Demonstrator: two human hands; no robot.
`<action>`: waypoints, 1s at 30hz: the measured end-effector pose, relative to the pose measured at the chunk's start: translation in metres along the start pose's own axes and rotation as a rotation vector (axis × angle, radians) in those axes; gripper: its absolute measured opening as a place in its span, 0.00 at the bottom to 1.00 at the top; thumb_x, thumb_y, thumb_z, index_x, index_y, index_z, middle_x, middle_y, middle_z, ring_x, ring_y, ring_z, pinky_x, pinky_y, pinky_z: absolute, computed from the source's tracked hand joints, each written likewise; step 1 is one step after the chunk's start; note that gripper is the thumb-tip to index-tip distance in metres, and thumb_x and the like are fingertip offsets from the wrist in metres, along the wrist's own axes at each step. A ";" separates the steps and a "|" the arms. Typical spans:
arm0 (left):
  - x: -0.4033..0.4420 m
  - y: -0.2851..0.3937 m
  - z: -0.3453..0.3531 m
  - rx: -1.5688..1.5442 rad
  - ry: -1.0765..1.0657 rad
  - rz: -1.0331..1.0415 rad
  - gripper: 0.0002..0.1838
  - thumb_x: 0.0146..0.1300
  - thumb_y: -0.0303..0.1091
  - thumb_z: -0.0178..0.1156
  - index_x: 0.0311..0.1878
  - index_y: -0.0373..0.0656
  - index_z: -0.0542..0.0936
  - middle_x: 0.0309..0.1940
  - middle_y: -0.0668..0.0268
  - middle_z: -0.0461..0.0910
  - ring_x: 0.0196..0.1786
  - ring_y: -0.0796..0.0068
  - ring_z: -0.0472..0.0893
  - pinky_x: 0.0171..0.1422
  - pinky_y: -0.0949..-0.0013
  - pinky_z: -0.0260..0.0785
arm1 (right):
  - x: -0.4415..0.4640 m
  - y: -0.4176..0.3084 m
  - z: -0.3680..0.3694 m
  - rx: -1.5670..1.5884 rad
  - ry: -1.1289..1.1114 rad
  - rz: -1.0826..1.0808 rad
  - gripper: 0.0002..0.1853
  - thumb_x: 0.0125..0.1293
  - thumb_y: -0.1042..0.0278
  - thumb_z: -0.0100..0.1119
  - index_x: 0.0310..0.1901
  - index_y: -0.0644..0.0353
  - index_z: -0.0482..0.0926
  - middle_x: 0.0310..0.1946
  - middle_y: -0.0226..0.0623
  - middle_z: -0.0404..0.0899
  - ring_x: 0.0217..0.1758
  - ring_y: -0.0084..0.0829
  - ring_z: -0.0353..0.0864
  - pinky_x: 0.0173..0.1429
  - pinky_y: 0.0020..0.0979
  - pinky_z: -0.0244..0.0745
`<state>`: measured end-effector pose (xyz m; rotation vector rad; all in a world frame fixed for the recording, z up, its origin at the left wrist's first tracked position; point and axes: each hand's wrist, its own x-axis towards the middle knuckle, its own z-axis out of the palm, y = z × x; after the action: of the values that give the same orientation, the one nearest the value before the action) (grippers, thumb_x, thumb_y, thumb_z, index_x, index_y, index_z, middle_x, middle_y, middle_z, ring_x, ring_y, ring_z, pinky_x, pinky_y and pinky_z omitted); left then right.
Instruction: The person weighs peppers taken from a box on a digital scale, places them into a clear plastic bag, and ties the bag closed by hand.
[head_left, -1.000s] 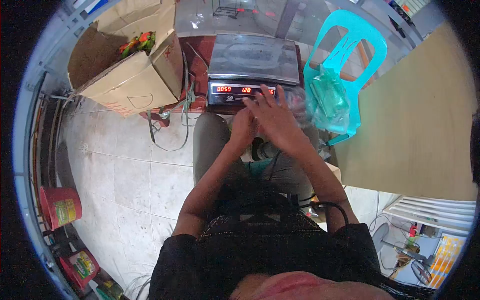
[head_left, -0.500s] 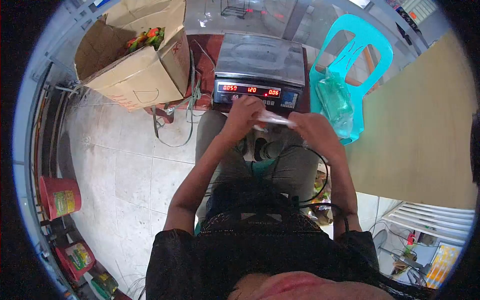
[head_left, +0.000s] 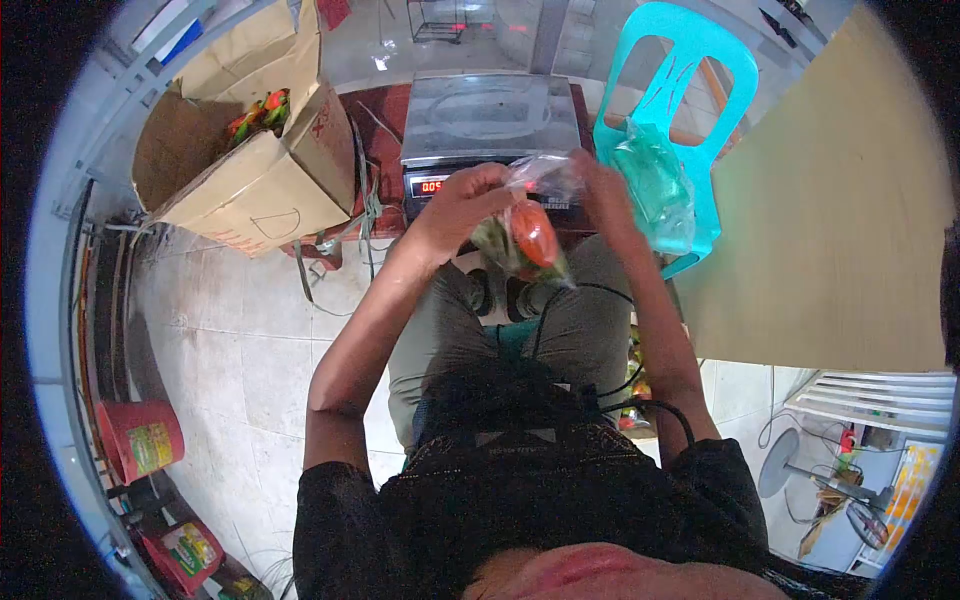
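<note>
A clear plastic bag [head_left: 537, 238] with red-orange and green produce inside hangs between my two hands, above my knees. My left hand [head_left: 462, 208] is closed on the bag's neck, just over the produce. My right hand [head_left: 605, 205] is closed at the bag's gathered upper end, its fingertips partly blurred. Right behind the hands stands a digital scale [head_left: 490, 122] with a bare metal pan. Its red display is partly covered by my left hand and the bag.
An open cardboard box [head_left: 265, 195] at the left contains red and green produce [head_left: 258, 116]. On a turquoise plastic chair [head_left: 742, 75] lie green plastic bags [head_left: 650, 185]. A wooden panel [head_left: 830, 220] flanks my right side. Red buckets [head_left: 140, 445] stand at lower left.
The bag has swung up into view, its produce now hanging below my hands. My left hand has shifted left, and my right hand has risen. The camera view has shifted slightly.
</note>
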<state>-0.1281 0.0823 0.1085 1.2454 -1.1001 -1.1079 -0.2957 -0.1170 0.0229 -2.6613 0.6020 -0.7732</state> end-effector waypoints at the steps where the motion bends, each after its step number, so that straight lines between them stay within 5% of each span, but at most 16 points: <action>1: 0.002 0.000 0.006 -0.100 0.014 -0.009 0.08 0.68 0.36 0.58 0.42 0.42 0.80 0.35 0.76 0.77 0.39 0.85 0.73 0.45 0.77 0.64 | 0.000 0.000 0.018 0.007 -0.013 0.066 0.18 0.65 0.68 0.53 0.56 0.59 0.75 0.41 0.54 0.81 0.44 0.53 0.81 0.49 0.49 0.75; 3: 0.008 0.000 0.019 -0.300 0.042 -0.031 0.09 0.69 0.38 0.58 0.42 0.43 0.80 0.34 0.76 0.77 0.37 0.87 0.73 0.41 0.79 0.65 | 0.004 -0.022 0.029 0.265 -0.407 0.374 0.23 0.66 0.66 0.53 0.63 0.58 0.70 0.52 0.53 0.78 0.56 0.47 0.78 0.60 0.44 0.71; 5: 0.020 -0.021 0.020 -0.402 0.102 -0.019 0.10 0.68 0.38 0.59 0.42 0.41 0.80 0.33 0.75 0.79 0.35 0.86 0.74 0.42 0.79 0.66 | -0.055 0.033 0.164 1.181 -0.102 0.010 0.27 0.69 0.63 0.51 0.68 0.57 0.62 0.64 0.46 0.70 0.67 0.39 0.69 0.71 0.41 0.61; 8: 0.023 -0.031 0.024 -0.409 0.270 -0.005 0.09 0.67 0.36 0.60 0.41 0.40 0.81 0.30 0.75 0.79 0.33 0.86 0.74 0.40 0.78 0.66 | -0.075 -0.040 0.136 0.495 -0.230 -0.022 0.28 0.71 0.64 0.49 0.70 0.57 0.58 0.68 0.39 0.63 0.71 0.35 0.61 0.73 0.39 0.55; 11: 0.028 -0.067 0.016 -0.346 0.504 0.068 0.08 0.66 0.35 0.62 0.39 0.40 0.81 0.28 0.75 0.79 0.31 0.86 0.74 0.37 0.77 0.66 | -0.085 -0.047 0.187 0.725 -0.136 -0.024 0.26 0.71 0.65 0.48 0.69 0.57 0.59 0.60 0.37 0.70 0.56 0.34 0.73 0.56 0.35 0.72; 15: 0.033 -0.110 0.014 -0.410 0.707 0.202 0.07 0.64 0.34 0.64 0.32 0.44 0.79 0.25 0.76 0.77 0.28 0.87 0.73 0.33 0.79 0.64 | -0.071 -0.091 0.150 1.613 -0.405 0.637 0.22 0.71 0.66 0.49 0.65 0.56 0.65 0.40 0.30 0.75 0.32 0.23 0.73 0.29 0.27 0.70; 19: 0.030 -0.121 0.014 0.026 0.817 0.206 0.08 0.61 0.32 0.67 0.31 0.39 0.80 0.24 0.74 0.76 0.28 0.86 0.72 0.33 0.77 0.65 | -0.050 -0.121 0.081 1.136 -0.405 0.746 0.06 0.68 0.67 0.52 0.42 0.57 0.74 0.26 0.32 0.75 0.25 0.33 0.74 0.32 0.35 0.68; 22: 0.024 -0.113 0.013 0.337 0.822 0.231 0.07 0.60 0.30 0.67 0.31 0.38 0.79 0.23 0.73 0.76 0.28 0.85 0.73 0.34 0.77 0.66 | -0.046 -0.090 0.076 0.460 -0.036 0.017 0.08 0.65 0.69 0.54 0.44 0.60 0.74 0.27 0.43 0.76 0.30 0.50 0.77 0.36 0.40 0.71; 25: 0.011 -0.110 0.003 0.304 0.678 0.187 0.06 0.59 0.28 0.66 0.32 0.38 0.79 0.25 0.71 0.77 0.30 0.83 0.76 0.36 0.77 0.68 | -0.021 -0.091 0.017 0.333 -0.212 0.050 0.12 0.62 0.69 0.56 0.46 0.61 0.75 0.36 0.51 0.77 0.41 0.59 0.76 0.42 0.42 0.71; 30: -0.004 -0.099 -0.008 0.224 0.364 0.132 0.06 0.58 0.25 0.66 0.36 0.37 0.79 0.31 0.70 0.78 0.35 0.83 0.77 0.41 0.76 0.70 | 0.027 -0.052 0.001 0.490 -0.280 -0.248 0.14 0.64 0.64 0.56 0.48 0.62 0.75 0.41 0.43 0.77 0.45 0.45 0.78 0.47 0.37 0.70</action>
<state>-0.1223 0.0861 0.0098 1.4595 -1.0265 -0.6380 -0.2584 -0.0850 0.0546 -2.3399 0.0024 -0.5095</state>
